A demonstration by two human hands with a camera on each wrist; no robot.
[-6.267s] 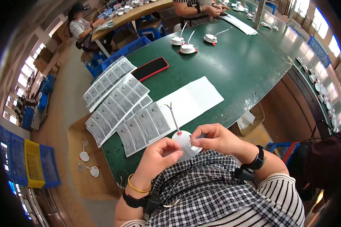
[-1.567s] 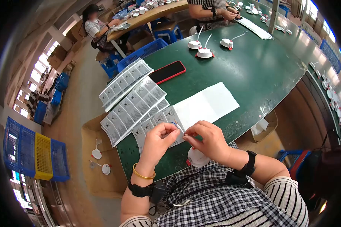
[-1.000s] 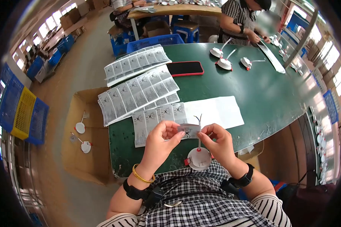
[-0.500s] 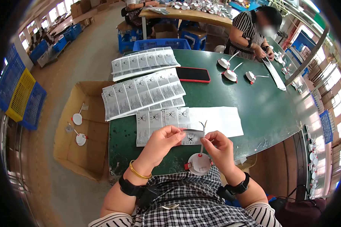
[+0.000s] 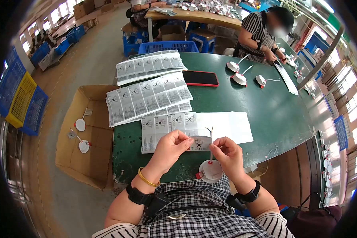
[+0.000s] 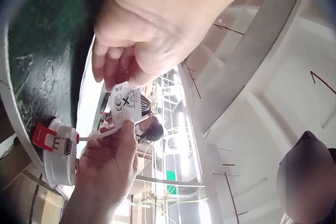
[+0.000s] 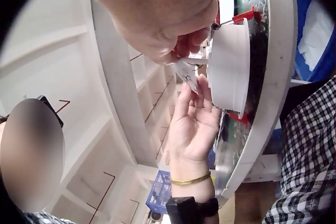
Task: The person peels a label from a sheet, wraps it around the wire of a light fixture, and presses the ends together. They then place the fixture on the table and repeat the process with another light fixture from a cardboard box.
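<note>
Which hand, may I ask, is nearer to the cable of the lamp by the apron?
Right: the right hand is at the cable, while the left hand pinches the label, left of the cable.

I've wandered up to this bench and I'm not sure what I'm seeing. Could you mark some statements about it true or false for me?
1. The left hand pinches a small printed label. True.
2. The phone's case is blue. False: the phone has a red case.
3. White lamps lie in the cardboard box. True.
4. The right hand wears a glove. False: the right hand is bare.
5. The lamp nearest the apron has a red clip. True.
6. That lamp's cable points towards the apron. False: the cable runs away from the apron.
</note>
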